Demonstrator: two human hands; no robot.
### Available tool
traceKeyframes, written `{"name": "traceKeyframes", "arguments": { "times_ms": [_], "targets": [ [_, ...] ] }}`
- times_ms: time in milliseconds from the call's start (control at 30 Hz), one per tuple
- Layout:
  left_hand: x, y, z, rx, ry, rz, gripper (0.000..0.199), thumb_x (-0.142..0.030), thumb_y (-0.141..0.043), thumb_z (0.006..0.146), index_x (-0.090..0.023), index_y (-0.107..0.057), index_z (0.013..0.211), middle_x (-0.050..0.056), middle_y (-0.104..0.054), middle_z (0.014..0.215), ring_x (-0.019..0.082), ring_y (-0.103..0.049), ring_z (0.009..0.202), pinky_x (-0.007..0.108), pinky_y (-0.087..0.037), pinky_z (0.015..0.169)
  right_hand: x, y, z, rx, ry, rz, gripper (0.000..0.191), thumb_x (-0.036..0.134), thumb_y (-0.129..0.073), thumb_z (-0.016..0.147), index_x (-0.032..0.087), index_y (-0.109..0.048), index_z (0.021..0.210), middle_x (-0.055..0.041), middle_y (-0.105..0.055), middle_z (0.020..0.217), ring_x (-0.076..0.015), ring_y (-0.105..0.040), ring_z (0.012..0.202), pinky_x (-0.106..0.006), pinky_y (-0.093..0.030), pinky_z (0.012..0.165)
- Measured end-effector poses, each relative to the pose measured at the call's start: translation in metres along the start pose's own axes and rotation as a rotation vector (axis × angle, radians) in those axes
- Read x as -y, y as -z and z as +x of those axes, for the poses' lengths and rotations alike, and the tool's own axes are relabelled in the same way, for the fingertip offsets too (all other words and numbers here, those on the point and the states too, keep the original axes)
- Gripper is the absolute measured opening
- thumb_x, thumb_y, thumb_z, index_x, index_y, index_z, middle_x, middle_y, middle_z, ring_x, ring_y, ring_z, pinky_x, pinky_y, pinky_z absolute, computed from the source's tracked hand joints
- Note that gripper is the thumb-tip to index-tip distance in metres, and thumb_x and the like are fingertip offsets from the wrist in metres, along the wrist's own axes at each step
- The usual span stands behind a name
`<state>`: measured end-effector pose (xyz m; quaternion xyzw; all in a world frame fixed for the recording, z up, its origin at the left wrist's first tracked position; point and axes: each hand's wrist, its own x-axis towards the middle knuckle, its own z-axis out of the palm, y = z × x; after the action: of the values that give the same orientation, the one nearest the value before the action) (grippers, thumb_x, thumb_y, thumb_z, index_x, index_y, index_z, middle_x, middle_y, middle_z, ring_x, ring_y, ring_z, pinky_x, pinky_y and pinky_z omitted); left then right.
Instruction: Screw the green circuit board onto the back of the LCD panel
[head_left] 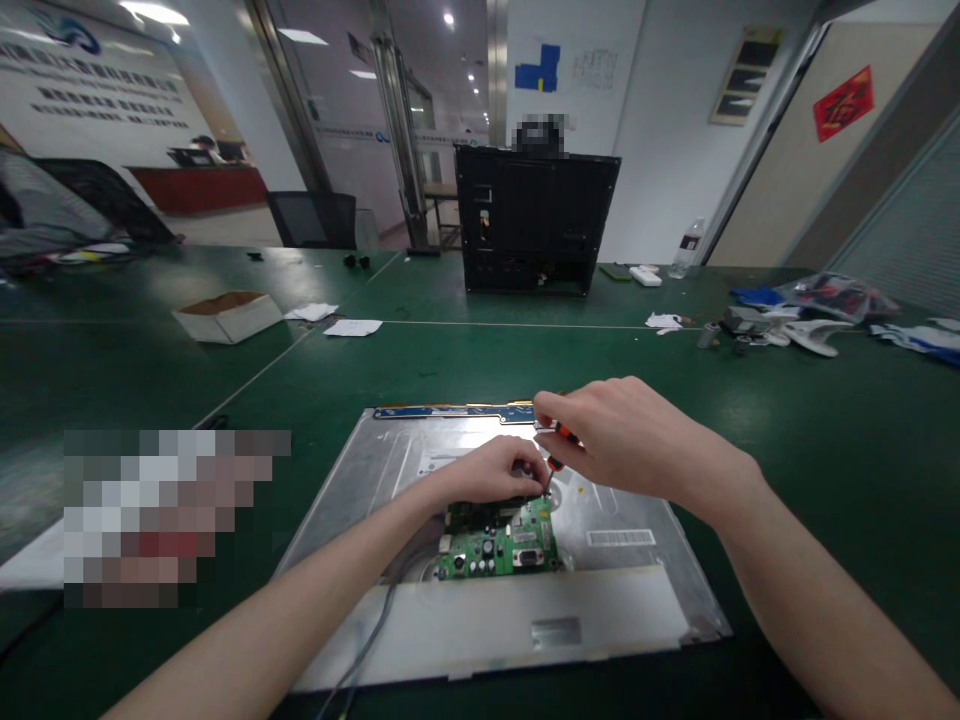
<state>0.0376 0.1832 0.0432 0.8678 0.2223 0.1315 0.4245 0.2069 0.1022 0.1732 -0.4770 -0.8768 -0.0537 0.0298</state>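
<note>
A flat metal display panel [622, 580] lies on the green table in front of me, with a green circuit board [495, 555] on its middle. My right hand [607, 430] is closed around a red and black screwdriver [556, 463], its shaft pointing down at the board's far right corner. Beside that tip, my left hand [506, 470] has its fingers pinched together at the board's edge; whatever they hold is too small or hidden to make out. Along the panel's far edge runs a narrow blue circuit strip [442, 412], partly covered by my right hand.
A black monitor housing [536, 220] stands upright at the back. An open cardboard box [229, 318] and papers [352, 328] are to the left. Gloves, bags and small metal parts [746, 322] lie right, near a bottle [686, 250]. A grey cable [375, 635] crosses the panel's near left.
</note>
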Motion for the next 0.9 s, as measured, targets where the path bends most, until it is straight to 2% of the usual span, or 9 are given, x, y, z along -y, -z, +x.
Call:
{"name": "traceKeyframes", "arguments": {
  "times_ms": [133, 233, 400, 533, 733, 900],
  "targets": [
    [0.0023, -0.0003, 0.0001, -0.014, -0.005, 0.002, 0.008, -0.011, -0.067, 0.075, -0.015, -0.071, 0.080, 0.001, -0.071, 0.083, 0.018, -0.064, 0.079, 0.025, -0.047, 0.073, -0.0001, 0.0002, -0.0026, -0.006, 0.029, 0.063, 0.010, 0.026, -0.048, 0.091, 0.019, -0.054, 0.098, -0.0014, -0.068, 0.079, -0.0143, -0.053, 0.058, -0.027, -0.023, 0.050],
    [0.0040, -0.0004, 0.0004, -0.018, -0.010, 0.005, 0.008, -0.011, -0.068, 0.075, -0.015, -0.071, 0.082, 0.002, -0.072, 0.084, 0.019, -0.064, 0.081, 0.026, -0.047, 0.075, -0.0001, 0.0011, -0.0035, -0.005, 0.056, 0.079, 0.009, 0.025, -0.051, 0.090, 0.020, -0.053, 0.097, -0.0016, -0.068, 0.082, -0.0149, -0.055, 0.061, -0.027, -0.024, 0.050],
    [0.0031, 0.0001, 0.0011, 0.010, -0.019, 0.006, 0.011, -0.008, -0.066, 0.074, -0.015, -0.072, 0.080, 0.001, -0.072, 0.081, 0.018, -0.065, 0.078, 0.025, -0.047, 0.073, 0.0009, 0.0026, -0.0011, 0.016, 0.000, 0.019, 0.016, 0.035, -0.051, 0.095, 0.021, -0.058, 0.093, -0.0016, -0.067, 0.074, -0.0161, -0.055, 0.059, -0.027, -0.021, 0.050],
    [0.0017, 0.0000, 0.0007, 0.004, -0.015, 0.003, 0.012, -0.007, -0.065, 0.075, -0.015, -0.071, 0.079, 0.001, -0.071, 0.079, 0.017, -0.065, 0.076, 0.024, -0.047, 0.072, 0.0016, 0.0025, 0.0009, 0.031, -0.006, -0.005, 0.021, 0.034, -0.048, 0.097, 0.021, -0.062, 0.088, -0.0018, -0.066, 0.069, -0.0154, -0.052, 0.055, -0.027, -0.021, 0.050],
    [0.0031, -0.0001, 0.0004, -0.012, -0.012, 0.020, 0.011, -0.008, -0.067, 0.074, -0.015, -0.072, 0.080, 0.001, -0.072, 0.084, 0.019, -0.064, 0.081, 0.026, -0.047, 0.076, -0.0001, 0.0013, -0.0013, 0.014, 0.014, 0.040, 0.012, 0.029, -0.050, 0.092, 0.019, -0.058, 0.091, -0.0008, -0.065, 0.071, -0.0141, -0.049, 0.054, -0.027, -0.023, 0.048],
    [0.0023, 0.0005, -0.0001, -0.010, -0.018, 0.020, 0.009, -0.008, -0.067, 0.075, -0.015, -0.072, 0.078, 0.001, -0.071, 0.082, 0.018, -0.063, 0.080, 0.026, -0.046, 0.077, -0.0003, 0.0033, -0.0048, 0.012, 0.031, 0.062, 0.008, 0.026, -0.052, 0.089, 0.019, -0.054, 0.092, -0.0010, -0.066, 0.077, -0.0141, -0.051, 0.057, -0.027, -0.025, 0.048]
  ]
}}
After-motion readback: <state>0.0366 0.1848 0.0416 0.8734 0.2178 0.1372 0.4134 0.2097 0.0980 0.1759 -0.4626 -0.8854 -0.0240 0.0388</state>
